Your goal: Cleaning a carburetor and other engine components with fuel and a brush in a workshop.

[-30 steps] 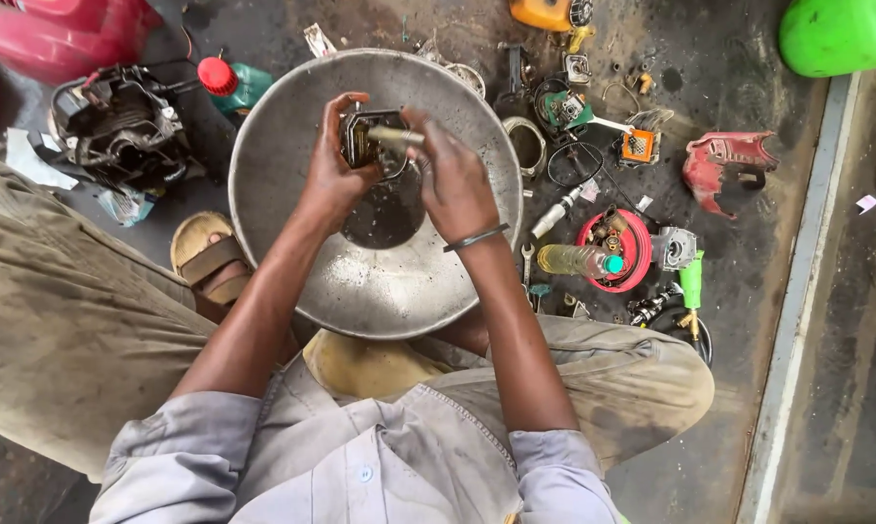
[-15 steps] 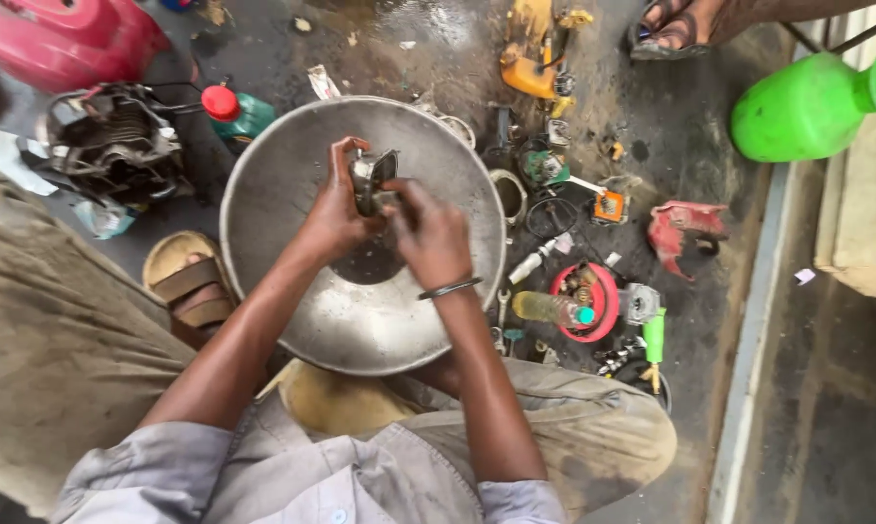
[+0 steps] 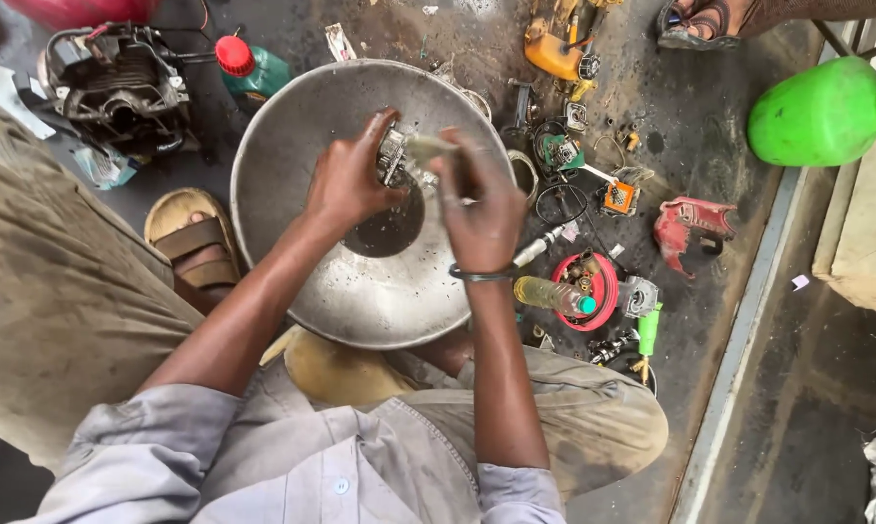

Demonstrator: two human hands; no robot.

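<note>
Sitting low over the work, the person shows grey shirt sleeves nearest the camera, with both forearms reaching forward over a wide steel basin (image 3: 292,175) set on the dark, oily floor. Their left hand (image 3: 346,180) is closed around a small metal engine part (image 3: 395,155), gripping it from the left side above the basin's middle. Their right hand (image 3: 482,209) (a dark bangle sits at its wrist) is curled shut on a pale brush-like tool (image 3: 428,147), whose end touches the part; the tool is blurred, so its exact kind is hard to tell. Under the part, a dark puddle of liquid (image 3: 385,228) lies in the basin's bottom.

Left of the basin a sandalled foot (image 3: 194,243) rests on the floor. Right of the basin, a red round lid (image 3: 593,291) holds small parts, with a clear bottle (image 3: 551,294) lying across it and a red plastic cover (image 3: 690,225) further right. Beyond the basin stand a green oil bottle with a red cap (image 3: 252,70), a bare engine block (image 3: 118,87), a yellow machine housing (image 3: 554,44), and a bright green jug (image 3: 826,112) at far right.
</note>
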